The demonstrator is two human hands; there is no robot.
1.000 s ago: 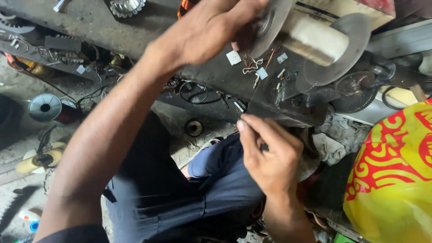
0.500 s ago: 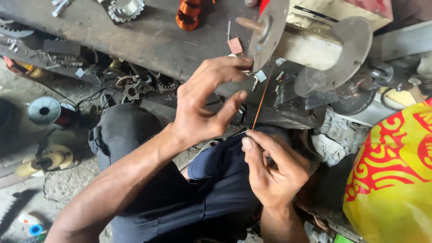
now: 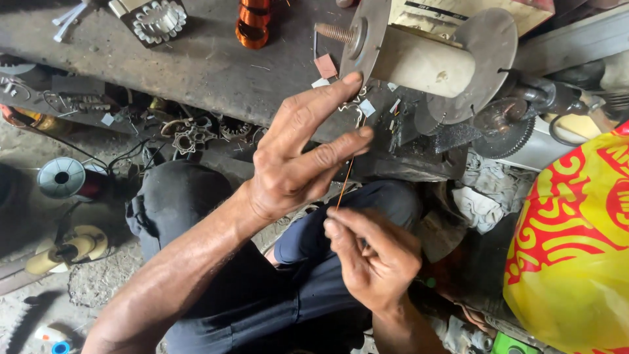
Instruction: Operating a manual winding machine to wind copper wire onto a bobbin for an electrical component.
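Observation:
My right hand (image 3: 373, 259) pinches the lower end of a thin copper wire (image 3: 344, 183) above my lap. The wire runs up and slightly right toward a winding spool (image 3: 426, 62), a white cylinder between two grey metal discs on a threaded rod. Beside the wire, my left hand (image 3: 304, 154) has its fingers spread, and the fingertips meet the wire's upper part. I cannot tell whether they grip it. The spool rests on the dark workbench (image 3: 196, 65).
An orange wire coil (image 3: 253, 23) and a toothed metal part (image 3: 157, 19) lie on the bench. A yellow and red plastic bag (image 3: 576, 249) fills the right side. A grey reel (image 3: 61, 178) and a yellow tool (image 3: 65, 252) sit on the floor at left. Gear wheels (image 3: 504, 131) lie right of the spool.
My left hand came down from the spool to the wire, next to the right hand. The right hand kept its pinch on the wire and barely moved.

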